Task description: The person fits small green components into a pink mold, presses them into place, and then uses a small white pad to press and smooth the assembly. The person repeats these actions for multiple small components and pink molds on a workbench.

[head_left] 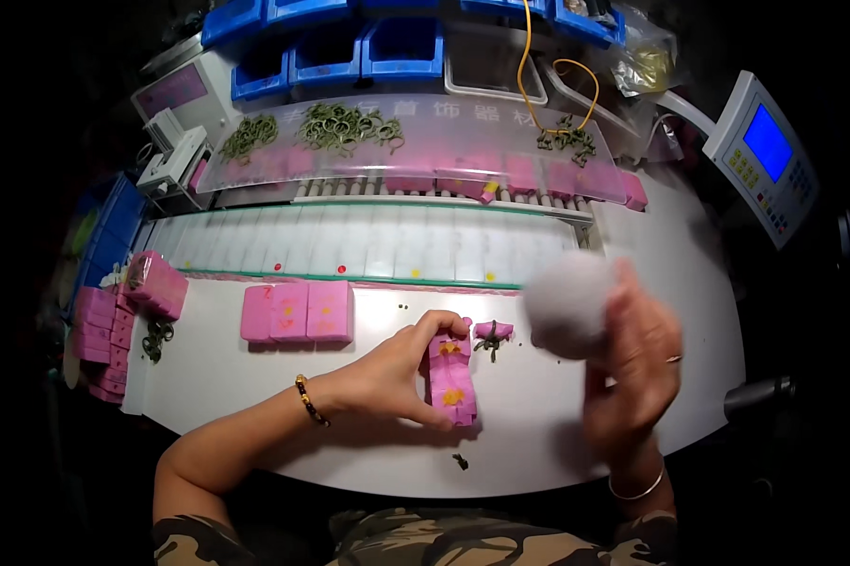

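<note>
My left hand (387, 377) is wrapped round a pink rubber mould (455, 401) with yellow marks, thumb at its near end and fingers at its far end. The mould stands on the white table. In my right hand (637, 354), raised to the right of the mould, is a round grey-white ball (565, 304); both are smeared by motion, so its exact kind does not show. Just right of the mould lies a small pink piece (494, 330) with a dark green branched piece (490, 346) against it. Another dark green bit (460, 461) lies nearer me.
Three pink moulds (298, 311) stand in a row at left, with more stacked (104, 330) at the table's left edge. Beyond are a long white-tiled strip (368, 241), a roller track and a translucent shelf (444, 141) bearing green rings. A blue-screened panel (765, 156) stands right.
</note>
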The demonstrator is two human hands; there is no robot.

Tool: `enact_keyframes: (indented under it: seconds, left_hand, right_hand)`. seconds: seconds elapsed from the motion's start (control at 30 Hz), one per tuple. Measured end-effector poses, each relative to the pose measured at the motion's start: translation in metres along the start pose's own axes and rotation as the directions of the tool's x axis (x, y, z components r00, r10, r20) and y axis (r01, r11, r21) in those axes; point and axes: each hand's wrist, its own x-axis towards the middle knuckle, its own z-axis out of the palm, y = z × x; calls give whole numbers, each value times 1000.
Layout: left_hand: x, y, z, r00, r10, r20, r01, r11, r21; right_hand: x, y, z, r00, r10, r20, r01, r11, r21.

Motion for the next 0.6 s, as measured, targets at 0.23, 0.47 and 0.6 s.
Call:
enact_keyframes:
  seconds: [0.23, 0.47, 0.6]
  left_hand:
    - [4, 15, 3, 998, -33, -56, 31, 999, -31]
    - [-5, 2, 19, 977, 95, -191, -91, 995, 31]
    - [-6, 3, 17, 983, 127, -129, -105, 981, 166]
  right_hand:
    - [-15, -17, 21, 858, -293, 422, 203, 948, 246]
    - [-16, -39, -8, 938, -189, 291, 133, 970, 202]
    - [-46, -31, -4, 825, -284, 488, 162, 947, 277]
